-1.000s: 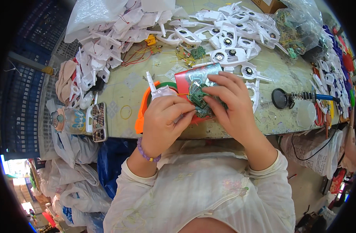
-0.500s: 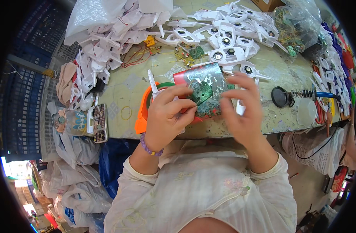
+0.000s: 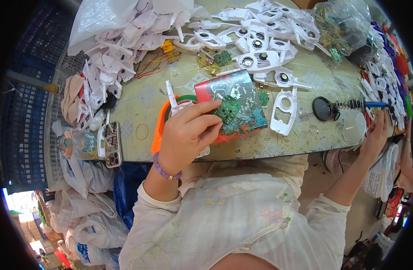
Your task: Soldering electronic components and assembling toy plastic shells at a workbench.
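Observation:
My left hand (image 3: 188,135) pinches a small green circuit board (image 3: 227,109) between thumb and fingers, over a red patterned pad (image 3: 235,105) on the table's near edge. A white plastic shell part (image 3: 176,104) sits under the same hand, beside an orange and green ring (image 3: 159,130). My right hand (image 3: 377,135) is stretched far right, fingers spread, just below the blue-handled soldering iron (image 3: 370,105) lying in its coil stand (image 3: 324,108). It holds nothing that I can see.
Heaps of white plastic shells (image 3: 265,27) cover the table's far side and left (image 3: 103,67). A bag of green boards and wires (image 3: 341,24) lies far right. A phone (image 3: 112,144) and a small jar (image 3: 78,144) rest at the left edge.
My right hand has left the circuit board and swung out to the right, toward the soldering iron. My left hand alone keeps the board.

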Demonstrator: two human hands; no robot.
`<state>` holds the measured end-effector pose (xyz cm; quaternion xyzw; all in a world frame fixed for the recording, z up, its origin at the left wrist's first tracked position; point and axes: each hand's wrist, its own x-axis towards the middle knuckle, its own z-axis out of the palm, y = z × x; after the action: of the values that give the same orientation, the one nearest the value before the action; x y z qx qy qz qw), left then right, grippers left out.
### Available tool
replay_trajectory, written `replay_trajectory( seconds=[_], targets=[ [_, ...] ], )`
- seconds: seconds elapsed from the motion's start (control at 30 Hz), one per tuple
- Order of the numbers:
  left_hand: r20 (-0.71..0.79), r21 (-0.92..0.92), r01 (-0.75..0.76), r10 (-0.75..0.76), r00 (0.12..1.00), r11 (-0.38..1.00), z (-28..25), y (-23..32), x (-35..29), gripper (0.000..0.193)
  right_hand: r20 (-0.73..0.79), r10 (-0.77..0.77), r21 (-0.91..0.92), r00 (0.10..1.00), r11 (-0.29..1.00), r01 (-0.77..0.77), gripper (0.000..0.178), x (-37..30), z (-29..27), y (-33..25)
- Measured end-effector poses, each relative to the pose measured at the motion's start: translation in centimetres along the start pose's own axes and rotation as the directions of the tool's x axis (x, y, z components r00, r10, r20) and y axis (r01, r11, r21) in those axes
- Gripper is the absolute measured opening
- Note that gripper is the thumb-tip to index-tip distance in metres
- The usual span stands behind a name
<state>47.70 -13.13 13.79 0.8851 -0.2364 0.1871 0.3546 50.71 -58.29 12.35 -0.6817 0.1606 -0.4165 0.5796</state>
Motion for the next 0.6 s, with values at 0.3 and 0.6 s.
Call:
replay_trajectory(
  seconds=[0.3,0.6],
  targets=[
    [0.047,0.046,-0.160,0.158,0.986,0.986,0.1,0.3,0.8,0.013,0.239,0.297,-0.118,0.925,0.954,-0.276,0.032,4.1,1.6,-0.6],
    [0.000,-0.065,-0.062,0.062,0.998,0.996,0.2,0.1,0.0,0.012,0.054,0.123,-0.433,0.991,0.897,-0.088,0.051,12.0,-8.8,-1.9]
  ],
)
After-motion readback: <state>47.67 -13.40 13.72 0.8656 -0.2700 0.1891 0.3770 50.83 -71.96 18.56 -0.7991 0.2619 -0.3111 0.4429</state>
